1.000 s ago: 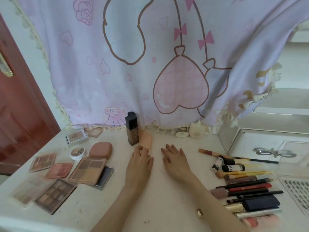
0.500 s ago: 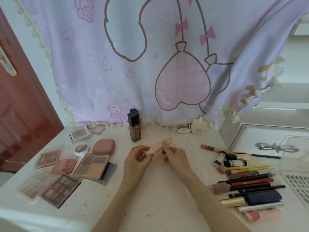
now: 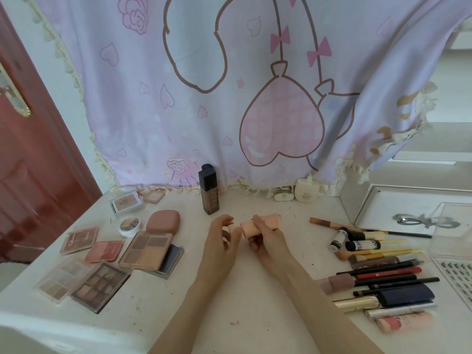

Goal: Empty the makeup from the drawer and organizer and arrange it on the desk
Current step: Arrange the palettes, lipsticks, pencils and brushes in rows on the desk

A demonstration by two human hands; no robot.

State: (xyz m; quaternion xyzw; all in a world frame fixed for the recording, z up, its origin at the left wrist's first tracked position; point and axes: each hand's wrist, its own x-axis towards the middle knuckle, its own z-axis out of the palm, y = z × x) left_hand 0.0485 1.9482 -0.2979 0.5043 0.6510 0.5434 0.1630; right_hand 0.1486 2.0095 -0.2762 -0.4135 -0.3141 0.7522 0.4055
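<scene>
Nearest me, both forearms are reaching over the surface (image 3: 245,310). Right hand (image 3: 268,241) is gripping the peach tube (image 3: 260,222), fingers curled round it, held just above the surface at centre. Left hand (image 3: 222,238) is hovering beside its end, fingers loosely spread, holding nothing visible. Judgement: stand it upright beside the dark bottle (image 3: 209,192) beyond, releasing slowly.
</scene>
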